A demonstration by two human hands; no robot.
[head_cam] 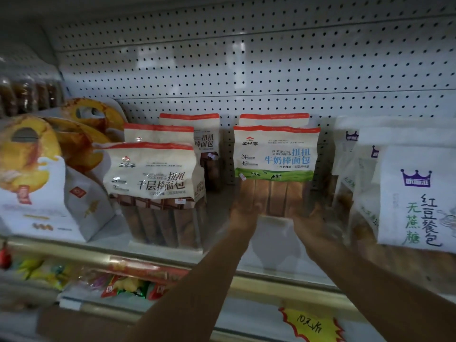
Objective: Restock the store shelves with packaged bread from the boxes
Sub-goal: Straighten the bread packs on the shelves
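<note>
A bag of twisted milk stick bread (276, 154) with a red top edge and blue lettering stands upright on the white shelf (271, 253), and a second such bag (274, 118) stands behind it. My left hand (244, 214) holds its lower left corner. My right hand (314, 224) holds its lower right corner. Both hands are blurred, so the fingers are hard to make out. To the left stand several brown layered stick bread bags (153, 183) in a row.
White bags with a purple crown logo (417, 198) crowd the right side. Yellow-and-white handled bread bags (32, 174) fill the left. A perforated back panel (246, 70) closes the shelf. Below, a lower shelf holds colourful snack packets (128, 287) and a yellow price tag (311, 325).
</note>
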